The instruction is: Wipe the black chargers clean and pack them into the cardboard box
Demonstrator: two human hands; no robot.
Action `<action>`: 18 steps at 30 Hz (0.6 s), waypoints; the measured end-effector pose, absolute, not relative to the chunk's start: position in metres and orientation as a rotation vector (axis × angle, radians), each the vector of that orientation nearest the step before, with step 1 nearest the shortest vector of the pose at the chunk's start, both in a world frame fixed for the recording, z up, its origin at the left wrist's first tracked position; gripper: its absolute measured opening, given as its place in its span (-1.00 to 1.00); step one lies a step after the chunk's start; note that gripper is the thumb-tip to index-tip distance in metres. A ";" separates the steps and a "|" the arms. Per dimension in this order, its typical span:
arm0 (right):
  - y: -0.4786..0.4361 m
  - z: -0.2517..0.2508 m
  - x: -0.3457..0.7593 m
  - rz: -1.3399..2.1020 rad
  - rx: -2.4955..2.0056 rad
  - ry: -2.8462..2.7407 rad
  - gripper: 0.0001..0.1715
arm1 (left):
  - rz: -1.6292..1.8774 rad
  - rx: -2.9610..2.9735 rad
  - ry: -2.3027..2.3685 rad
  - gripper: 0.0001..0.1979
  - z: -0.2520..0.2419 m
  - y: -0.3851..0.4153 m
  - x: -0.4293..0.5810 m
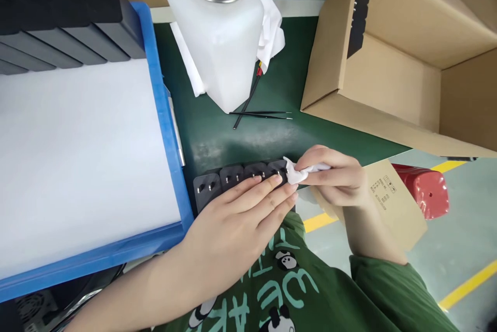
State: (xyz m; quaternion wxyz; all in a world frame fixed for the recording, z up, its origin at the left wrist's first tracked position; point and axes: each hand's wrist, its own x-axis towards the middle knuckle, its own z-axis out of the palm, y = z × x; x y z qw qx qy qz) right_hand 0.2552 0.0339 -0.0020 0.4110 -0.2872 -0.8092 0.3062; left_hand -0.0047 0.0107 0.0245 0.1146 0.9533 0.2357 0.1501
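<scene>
From where I stand, a dark green worktop (pixel 240 143) spreads out above a grey floor (pixel 462 239) striped with yellow. On it are a blue-rimmed tray with a white lining (pixel 159 88), an open brown cardboard box (pixel 407 5) and a white squarish bottle with a metal top (pixel 219 37). A row of black, two-pinned blocks (pixel 207 187) sits at the near edge, right of the tray. The left hand (pixel 243 218) lies over it, fingers extended; the right hand (pixel 337 174) pinches a crumpled white cloth (pixel 298 171) against its right end. Teal lettering crosses the green shirt (pixel 330 296), partly covered by the left arm; small black print on a lower piece of cardboard (pixel 399 218) is too tiny for me to read. The left fingers hide some pins, and the bottle's top is cut off.
</scene>
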 end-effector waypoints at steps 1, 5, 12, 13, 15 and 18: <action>0.037 0.000 0.258 0.835 -0.719 -2.013 -0.62 | 0.429 2.792 0.692 -0.58 0.025 0.011 -0.005; 0.056 0.016 0.255 0.757 -0.790 -1.892 -0.67 | 0.392 2.788 0.664 -0.56 0.027 0.013 -0.005; 0.104 0.044 0.185 0.950 -0.467 -2.441 -0.64 | 0.386 2.764 0.690 -0.60 0.035 0.018 -0.003; 0.110 0.046 0.177 0.968 -0.421 -2.494 -0.63 | 0.383 2.760 0.685 -0.61 0.035 0.019 -0.003; 0.118 0.048 0.167 0.997 -0.325 -2.612 -0.62 | 0.383 2.759 0.674 -0.61 0.035 0.019 -0.003; 0.122 0.049 0.164 1.025 -0.267 -2.735 -0.62 | 0.398 2.769 0.664 -0.60 0.033 0.019 -0.004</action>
